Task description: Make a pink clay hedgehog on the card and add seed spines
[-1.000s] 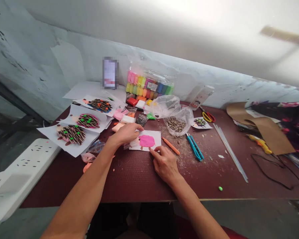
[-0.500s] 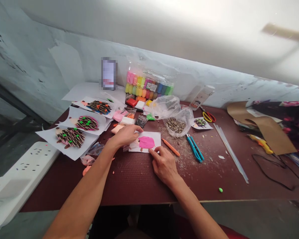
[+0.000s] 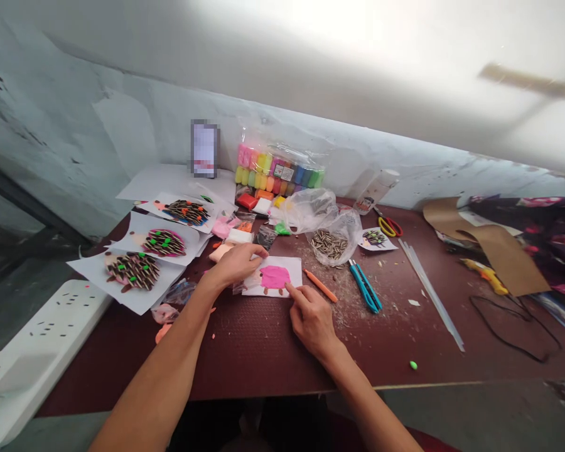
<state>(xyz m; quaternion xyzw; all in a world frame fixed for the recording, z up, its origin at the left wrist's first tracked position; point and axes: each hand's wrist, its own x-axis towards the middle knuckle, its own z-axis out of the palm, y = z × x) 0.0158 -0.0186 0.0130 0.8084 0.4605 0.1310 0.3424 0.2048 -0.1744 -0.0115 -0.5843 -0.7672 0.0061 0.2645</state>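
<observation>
A white card (image 3: pixel 295 265) lies on the dark red table, bearing a flattened patch of bright pink clay (image 3: pixel 274 276) with small brown feet below it and a pale head on its left. My left hand (image 3: pixel 238 263) rests over the card's left edge, fingers stretched toward its top, hiding part of the head. With its index finger stretched, my right hand (image 3: pixel 313 317) touches the pink patch at its lower right; the other fingers are curled. An orange clay tool (image 3: pixel 321 286) lies just right of the card.
Hedgehog pictures (image 3: pixel 132 271) on paper sit at the left, beside a power strip (image 3: pixel 51 329). Behind are clay packs (image 3: pixel 280 172) and a bag of seeds (image 3: pixel 329 243). Rightward lie a teal cutter (image 3: pixel 365 287), scissors (image 3: pixel 389 226), glue sticks (image 3: pixel 430 295) and a yellow glue gun (image 3: pixel 484 276).
My right index finger has moved from the card's lower edge up onto the pink clay's lower right edge. My left hand stays at the card's left side. The view has shifted slightly.
</observation>
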